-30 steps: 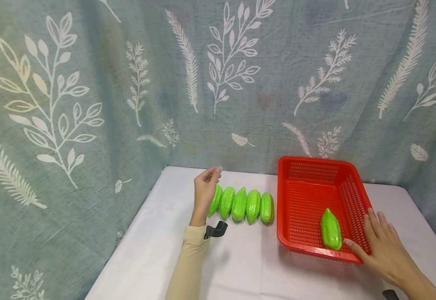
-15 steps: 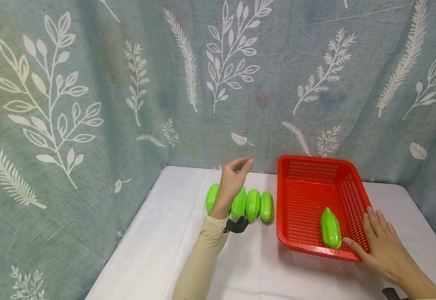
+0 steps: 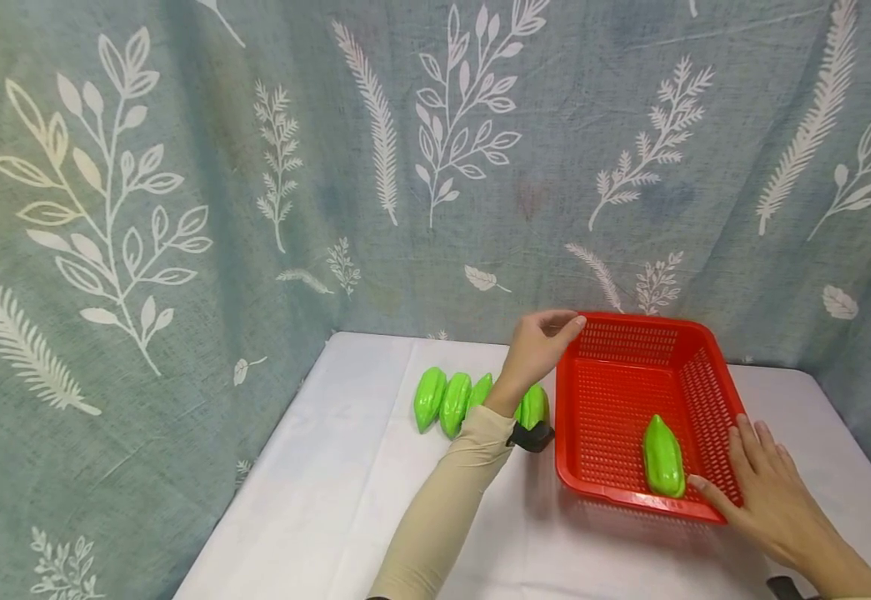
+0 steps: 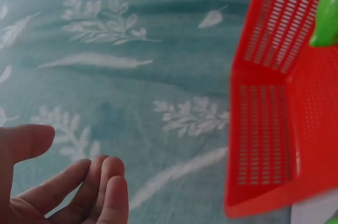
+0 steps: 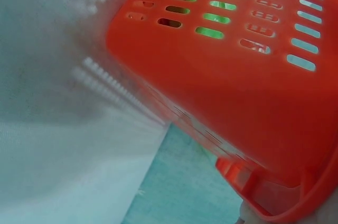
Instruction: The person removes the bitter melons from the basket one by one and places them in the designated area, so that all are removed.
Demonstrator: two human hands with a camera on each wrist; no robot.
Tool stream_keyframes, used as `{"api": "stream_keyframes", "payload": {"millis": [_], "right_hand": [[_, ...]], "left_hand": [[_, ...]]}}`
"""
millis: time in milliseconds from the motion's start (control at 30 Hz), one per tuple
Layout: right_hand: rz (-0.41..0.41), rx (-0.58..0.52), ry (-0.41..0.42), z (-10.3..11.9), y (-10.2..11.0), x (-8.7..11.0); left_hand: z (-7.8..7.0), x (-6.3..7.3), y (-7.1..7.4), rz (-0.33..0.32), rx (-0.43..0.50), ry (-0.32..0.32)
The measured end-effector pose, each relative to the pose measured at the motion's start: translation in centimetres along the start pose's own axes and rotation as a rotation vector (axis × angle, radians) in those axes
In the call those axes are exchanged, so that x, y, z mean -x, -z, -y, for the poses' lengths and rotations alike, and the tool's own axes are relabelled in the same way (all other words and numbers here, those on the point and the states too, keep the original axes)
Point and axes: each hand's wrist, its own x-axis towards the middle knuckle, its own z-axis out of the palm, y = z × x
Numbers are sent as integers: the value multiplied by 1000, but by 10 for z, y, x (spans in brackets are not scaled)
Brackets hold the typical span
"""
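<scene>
My left hand hovers at the far left rim of the red basket, fingers loosely bent. In the left wrist view, nothing lies between the thumb and fingers. My right hand rests on the basket's right rim with its fingers stretched out, the thumb lying over the front right corner. Inside the basket lies one glossy green star fruit, close to the front. Several more star fruits lie in a row left of the basket, partly covered by my left wrist and sleeve.
A white cloth covers the table. Behind it hangs a blue-green curtain with white leaf prints, which also closes off the left side. Slots in the basket wall show some green in the right wrist view.
My left hand has moved right, from above the left end of the star fruit row to the basket's far left rim, empty throughout. The right hand and the basket have stayed put.
</scene>
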Motion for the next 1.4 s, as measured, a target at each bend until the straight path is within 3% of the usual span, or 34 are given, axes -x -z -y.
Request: {"api": "stream_keyframes", "payload": {"millis": [333,533,733,967,1100,1400], "right_hand": [[-12,13,-2,-1,-1,0],[-17,10,9,-3,-1,-1],[-20,0,15,-3,-1,-1],[-43,3,22,-3,-3,1],[-45,-6,25,-4,-3,2],[-39,-20,18,-3,-3,0]], "left_hand": [[6,-15,-48,113,-163,68],[12,-14,-74,154,-299,132],[14,-11,-94,208,-377,237],[23,-9,-117,287,-489,278],[28,-5,-128,324,-557,310],[27,6,-130,402,-627,308]]}}
